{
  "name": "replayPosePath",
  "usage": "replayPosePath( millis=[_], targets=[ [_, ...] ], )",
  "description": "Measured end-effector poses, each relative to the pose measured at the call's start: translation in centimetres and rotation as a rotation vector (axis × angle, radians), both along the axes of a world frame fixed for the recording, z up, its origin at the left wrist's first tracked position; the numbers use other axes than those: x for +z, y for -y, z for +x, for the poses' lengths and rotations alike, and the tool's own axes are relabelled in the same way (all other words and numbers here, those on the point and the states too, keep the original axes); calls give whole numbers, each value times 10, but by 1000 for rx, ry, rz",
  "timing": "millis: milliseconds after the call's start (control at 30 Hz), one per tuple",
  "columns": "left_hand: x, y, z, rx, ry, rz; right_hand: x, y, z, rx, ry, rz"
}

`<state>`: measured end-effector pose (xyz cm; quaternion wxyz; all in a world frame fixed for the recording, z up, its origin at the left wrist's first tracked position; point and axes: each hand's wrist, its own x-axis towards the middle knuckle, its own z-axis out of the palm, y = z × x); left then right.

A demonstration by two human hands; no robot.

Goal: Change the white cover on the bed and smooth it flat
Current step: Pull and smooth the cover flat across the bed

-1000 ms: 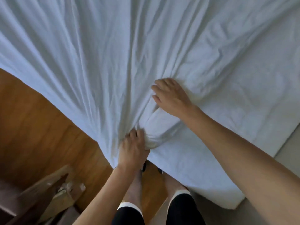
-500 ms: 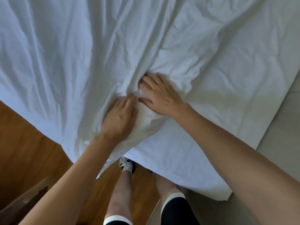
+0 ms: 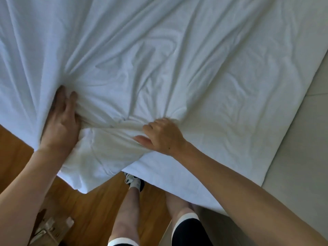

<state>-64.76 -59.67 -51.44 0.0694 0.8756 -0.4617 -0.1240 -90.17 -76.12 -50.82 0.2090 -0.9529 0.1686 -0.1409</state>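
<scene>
Nearest the camera: the person's legs, a sneaker on the wood floor, both forearms reaching in.

Change since half a second ago: the hands have moved apart. They were nearly touching over one bunched spot; now the left hand sits at the left of the bunch and the right hand at its right, with a twisted ridge of fabric stretched between them. A second ago the left hand was lower, pinching fabric at the hanging edge; it has since come up onto the bed top.

Left grip: fingers extended, palm pressing the white cover down and outward, thumb side against the bunch — flat contact, not clenched. Right grip: fingers curled, clamped on a fold of the cover, thumb tucked under the fold.

Read: they're spreading the gathered corner, so the task is mid-smoothing, not done. A loose corner flap hangs off the bed edge below the left wrist.

Cover relative to grips: the bunch lies directly between both hands; creases fan out from each hand toward the far side. Beyond, the cover spreads across the bed, wrinkled, flatter toward the right. A bare strip of mattress shows along the right edge, uncovered.
</scene>
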Motion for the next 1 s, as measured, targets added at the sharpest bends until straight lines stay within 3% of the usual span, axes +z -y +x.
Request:
replayPosePath(
  millis=[133, 300, 367, 433, 533, 700, 867, 1000],
  targets=[
    [-5, -6, -17, 67, 16, -5, -1, -17, -83, -50, 30, -66],
    [15, 11, -40, 197, 4, 11, -13, -19, -72, -40, -25, -77],
    [31, 23, -57, 32, 15, -128, -11, -19, -66, 5, 6, -34],
    [47, 29, -87, -300, 2, -253, -2, -18, -57, 66, 49, -34],
    [55, 18, -131, -614, -24, -146, 10, -7, -27, 127, 70, -99],
    [51, -21, -147, -289, -12, 51, 9, 4, 5, 450, 108, -150],
    [67, -75, -157, 11, -69, 357, 3, -24, -24, 586, 5, -133],
    [56, -102, -173, 150, -97, 402, -2, -46, -42, 518, -134, -136]
  ],
)
